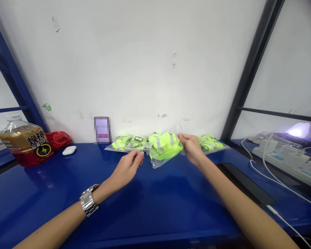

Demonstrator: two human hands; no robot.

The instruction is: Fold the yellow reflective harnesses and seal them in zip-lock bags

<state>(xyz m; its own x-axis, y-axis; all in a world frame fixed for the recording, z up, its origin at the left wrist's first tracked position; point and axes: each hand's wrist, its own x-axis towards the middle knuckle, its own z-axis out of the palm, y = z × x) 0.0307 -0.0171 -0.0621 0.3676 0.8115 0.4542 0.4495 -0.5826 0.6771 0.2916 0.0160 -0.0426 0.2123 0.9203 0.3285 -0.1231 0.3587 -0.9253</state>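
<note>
A clear plastic zip bag with a folded neon-yellow reflective vest in it is held up by its right edge, where the red zip strip shows. My right hand pinches that edge between thumb and fingers. Left of the bag, my left hand is closed, thumb against the curled fingers, with nothing visible in it; it stays apart from the bag. Behind my hands lie more bagged vests along the wall: one at the left, another beside it with a dark printed label, and one at the right.
On the blue table stand a large drink bottle and a red plastic bag. A white earbud case and a blurred-out upright panel are nearby. At right lie a dark phone, cables and a power strip.
</note>
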